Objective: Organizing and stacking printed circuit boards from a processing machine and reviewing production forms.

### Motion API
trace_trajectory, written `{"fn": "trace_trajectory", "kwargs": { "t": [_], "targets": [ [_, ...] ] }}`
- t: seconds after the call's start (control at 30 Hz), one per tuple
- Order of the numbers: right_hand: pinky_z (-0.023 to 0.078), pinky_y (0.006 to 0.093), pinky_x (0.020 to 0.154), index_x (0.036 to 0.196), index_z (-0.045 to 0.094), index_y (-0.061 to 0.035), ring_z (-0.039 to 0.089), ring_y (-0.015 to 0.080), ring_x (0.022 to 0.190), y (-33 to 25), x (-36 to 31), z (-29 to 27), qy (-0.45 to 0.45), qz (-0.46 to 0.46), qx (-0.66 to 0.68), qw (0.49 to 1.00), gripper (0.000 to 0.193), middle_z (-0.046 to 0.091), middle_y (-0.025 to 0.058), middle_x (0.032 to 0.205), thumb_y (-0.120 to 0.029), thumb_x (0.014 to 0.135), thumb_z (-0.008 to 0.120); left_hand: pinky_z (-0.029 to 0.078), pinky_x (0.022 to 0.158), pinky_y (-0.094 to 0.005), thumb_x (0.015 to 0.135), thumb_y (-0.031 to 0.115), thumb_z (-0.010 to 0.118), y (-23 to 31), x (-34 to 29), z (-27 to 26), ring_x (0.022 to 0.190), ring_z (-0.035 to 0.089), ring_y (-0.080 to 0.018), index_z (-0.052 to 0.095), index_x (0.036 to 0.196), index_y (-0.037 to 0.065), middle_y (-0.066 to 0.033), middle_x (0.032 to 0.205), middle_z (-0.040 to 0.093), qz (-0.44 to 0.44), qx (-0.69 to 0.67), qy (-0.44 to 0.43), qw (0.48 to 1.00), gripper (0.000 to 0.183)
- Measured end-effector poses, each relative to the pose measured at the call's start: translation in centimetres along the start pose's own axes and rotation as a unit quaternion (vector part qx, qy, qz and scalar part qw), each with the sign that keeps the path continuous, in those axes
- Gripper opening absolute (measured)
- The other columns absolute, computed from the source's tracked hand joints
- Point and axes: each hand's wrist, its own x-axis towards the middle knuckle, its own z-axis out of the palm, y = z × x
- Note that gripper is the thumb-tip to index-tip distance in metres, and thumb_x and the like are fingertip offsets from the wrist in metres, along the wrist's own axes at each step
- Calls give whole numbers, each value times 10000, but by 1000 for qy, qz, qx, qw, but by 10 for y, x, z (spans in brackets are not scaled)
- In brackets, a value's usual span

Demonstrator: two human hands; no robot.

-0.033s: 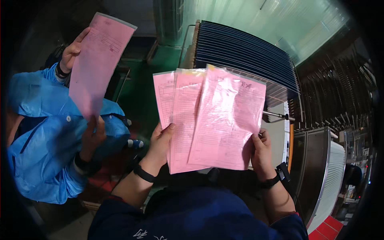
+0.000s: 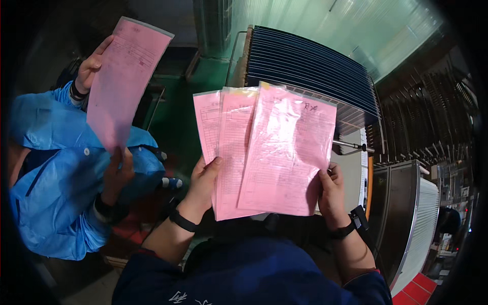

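Three pink printed forms in clear plastic sleeves are fanned out in front of me, overlapping left to right. My left hand grips the lower left edge, its thumb lying over the left form and the edge of the middle form. With thumb in front and fingers behind, my right hand pinches the lower right edge of the right form. That form lies on top, shiny with glare, with a handwritten mark near its upper edge. Whether more sheets lie behind is hidden.
At my left a co-worker in a blue coat holds another sleeved pink form with both hands. Beyond my forms stands a rack of dark panels. Metal racks and a steel-sided cabinet stand to the right.
The fanned forms have shifted very slightly to the left. Both my hands keep their hold.
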Motion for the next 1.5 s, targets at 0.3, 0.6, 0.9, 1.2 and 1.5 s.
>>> {"fn": "trace_trajectory", "kwargs": {
  "t": [0.3,0.6,0.9,1.2,1.5],
  "targets": [
    [460,247,811,1122,552,-31,565,95,883,-6,6,28,-20,-35,-21,999,128,618,33,993,-102,1016,550,518,996,-377,1009,185,607,14,4,3,1133,635,-210,557,1348,49,-83,1259,651,4,-37,-10,999,369],
    [307,407,1170,1410,443,-46,465,258,1355,-4,20,32,-123,84,129,980,438,521,113,1435,-120,982,497,555,907,-306,1015,186,608,5,7,10,1017,669,-137,611,1276,68,-50,1142,692,-134,-169,-32,976,286],
    [441,412,1044,1329,513,-45,588,278,1193,-27,48,43,-6,264,179,948,352,597,96,1347,-157,995,504,468,1018,-293,1038,225,583,35,-5,-2,1184,573,-124,484,1449,76,-49,1324,608,-68,-46,-42,996,448],
    [479,416,985,1300,534,-43,624,305,1126,-19,31,32,-51,234,171,956,333,632,115,1291,-165,992,509,343,1112,-304,957,442,679,42,-33,-18,1319,415,-153,261,1543,55,-81,1436,467,17,14,-156,988,818],
    [516,421,926,1270,555,-41,659,331,1059,13,28,45,-152,231,182,944,315,667,134,1235,-174,988,513,193,1221,-416,769,531,834,8,-90,-21,1490,226,-241,31,1560,-11,-163,1583,263,132,49,-160,977,1251]
  ]
}}
